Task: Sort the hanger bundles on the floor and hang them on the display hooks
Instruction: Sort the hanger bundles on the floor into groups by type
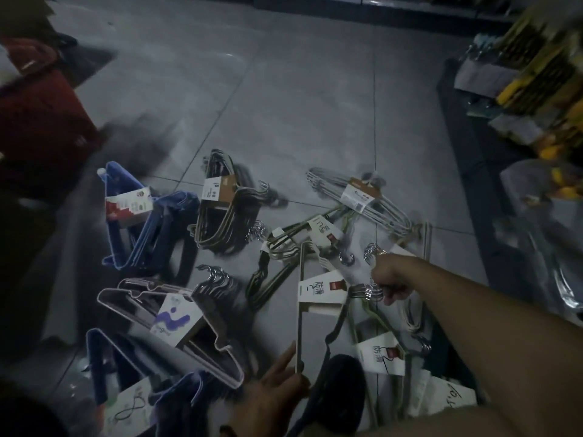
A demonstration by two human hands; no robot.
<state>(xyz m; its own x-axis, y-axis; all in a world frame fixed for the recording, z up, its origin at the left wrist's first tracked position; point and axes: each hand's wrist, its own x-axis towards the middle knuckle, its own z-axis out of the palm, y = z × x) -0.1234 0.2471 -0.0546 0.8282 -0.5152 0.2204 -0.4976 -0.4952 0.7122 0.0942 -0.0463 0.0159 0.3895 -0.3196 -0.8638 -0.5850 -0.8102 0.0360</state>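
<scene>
Two hands work one hanger bundle (321, 293) lying on the floor (284, 89). The right hand (391, 287) pinches its metal hooks (367, 293); the left hand (277, 386), fingers straight, touches the near end of its long bar (299, 329), which runs away from the person. Beyond lie other bundles (220, 200).

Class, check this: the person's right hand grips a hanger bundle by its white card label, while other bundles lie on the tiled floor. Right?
Not quite. In the head view the right hand grips the bundle by its metal hooks, not its white card label. Other bundles do lie on the tiled floor.
</scene>
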